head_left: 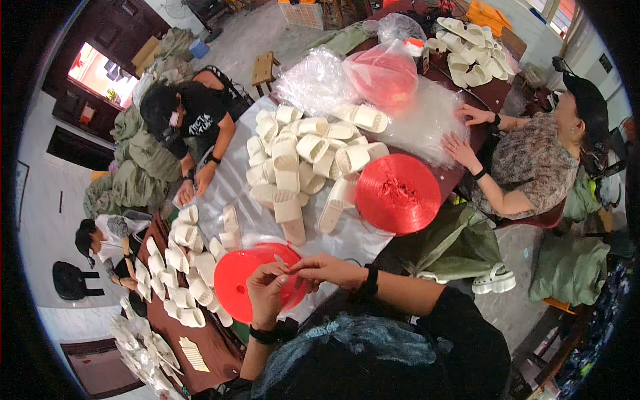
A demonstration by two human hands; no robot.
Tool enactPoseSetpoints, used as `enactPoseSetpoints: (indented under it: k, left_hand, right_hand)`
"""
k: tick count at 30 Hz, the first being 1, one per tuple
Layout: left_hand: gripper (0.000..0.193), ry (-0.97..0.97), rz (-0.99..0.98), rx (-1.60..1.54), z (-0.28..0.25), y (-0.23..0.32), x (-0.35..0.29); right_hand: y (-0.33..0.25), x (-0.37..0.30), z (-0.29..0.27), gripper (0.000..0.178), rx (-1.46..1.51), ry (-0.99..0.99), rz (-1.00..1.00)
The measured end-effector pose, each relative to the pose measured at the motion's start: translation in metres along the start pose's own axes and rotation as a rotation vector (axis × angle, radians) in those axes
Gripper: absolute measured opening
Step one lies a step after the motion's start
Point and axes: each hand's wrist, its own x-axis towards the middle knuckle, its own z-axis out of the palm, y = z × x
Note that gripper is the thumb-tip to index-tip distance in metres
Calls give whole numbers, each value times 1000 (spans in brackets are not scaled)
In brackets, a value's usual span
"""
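Both of my hands meet over a red plastic reel (pixel 235 285) at the table's near edge. The fingertips of my left hand (pixel 265 291) are pinched together. My right hand (pixel 328 272) reaches in from the right, its thumb and fingers closed close to the left fingertips. A small pale sliver shows between the hands, too small to name. Just beyond lies a heap of cream slide sandals (pixel 287 160) on a silvery sheet (pixel 230 180). To the right of the heap sits a big roll of red plastic twine (pixel 398 195).
More sandals (pixel 175 267) cover the brown table at left; others (pixel 472 50) sit far right. Transparent plastic bags (pixel 420 127) lie under a co-worker's hands at right. Two more people work at left. Green sacks (pixel 443 250) and a wooden stool (pixel 264 69) stand around.
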Motion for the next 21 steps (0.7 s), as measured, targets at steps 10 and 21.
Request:
enactPoseSetpoints:
  k: [10,21]
  left_hand:
    - [7,296,180,-11,-162,-2,-83]
    - [27,-844,672,-614,-333,169,-228]
  right_hand:
    - [27,47,103,18,-679,-21,-186]
    - [110,108,215,13,-565,148,-99]
